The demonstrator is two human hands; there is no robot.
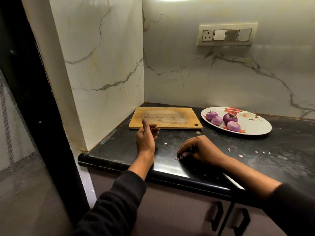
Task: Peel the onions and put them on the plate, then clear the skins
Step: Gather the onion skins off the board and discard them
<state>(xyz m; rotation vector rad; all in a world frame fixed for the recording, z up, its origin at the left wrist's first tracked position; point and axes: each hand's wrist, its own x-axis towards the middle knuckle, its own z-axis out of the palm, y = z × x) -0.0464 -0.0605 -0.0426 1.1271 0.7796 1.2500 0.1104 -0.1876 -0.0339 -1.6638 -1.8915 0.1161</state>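
Note:
Several peeled purple onions (223, 120) lie on a white oval plate (255, 126) with a flower print at the right of the black counter. My right hand (197, 149) rests near the counter's front edge, its fingertips pinching small purple skin bits (177, 158). My left hand (146, 133) hovers palm up just in front of the wooden cutting board (165, 117), fingers loosely curled; whether it holds any skin I cannot tell. More skin scraps (229, 149) are scattered on the counter to the right.
The black counter (281, 155) ends in a rounded front edge above cabinet doors with black handles (217, 215). Marble walls close the corner on the left and behind. A switch panel (226, 35) is on the back wall.

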